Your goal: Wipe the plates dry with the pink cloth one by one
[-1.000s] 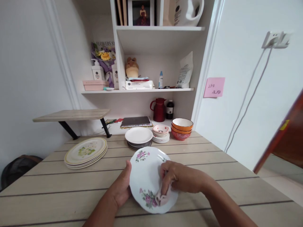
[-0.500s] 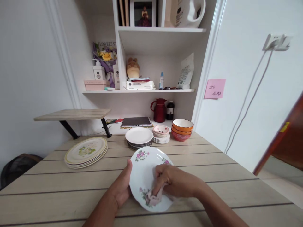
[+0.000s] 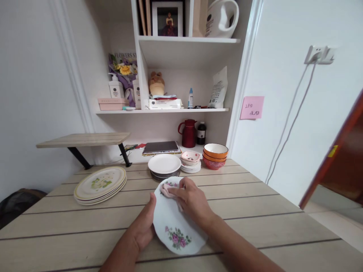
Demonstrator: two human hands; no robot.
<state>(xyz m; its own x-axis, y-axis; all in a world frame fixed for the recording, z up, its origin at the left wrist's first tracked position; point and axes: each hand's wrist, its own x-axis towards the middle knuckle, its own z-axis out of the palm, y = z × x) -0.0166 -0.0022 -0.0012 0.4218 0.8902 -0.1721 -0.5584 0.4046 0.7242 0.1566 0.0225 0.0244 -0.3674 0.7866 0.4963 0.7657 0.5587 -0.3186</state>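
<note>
A white plate [image 3: 167,221] with pink flower sprays and a scalloped rim is tilted up over the wooden table. My left hand [image 3: 144,224] grips its left edge, thumb at the rim and fingers hidden underneath. Pressed on the plate's upper part is a crumpled pale pink cloth [image 3: 167,190], with my right hand [image 3: 191,198] closed on it. The hand and cloth cover some of the upper flowers. Behind the plate stands a stack of round plates, a white plate [image 3: 164,164] on top of dark ones.
Several yellow-rimmed plates [image 3: 100,184] are stacked at the left. Small dishes [image 3: 190,158] and orange bowls [image 3: 215,153] stand at the back right. A raised wooden shelf [image 3: 85,139] overhangs the back left. A red jug [image 3: 189,133] and a closed laptop [image 3: 160,147] lie beyond the table.
My right hand has moved the cloth from the plate's lower part to its upper left part, uncovering the lower flowers. My left hand keeps its hold on the rim.
</note>
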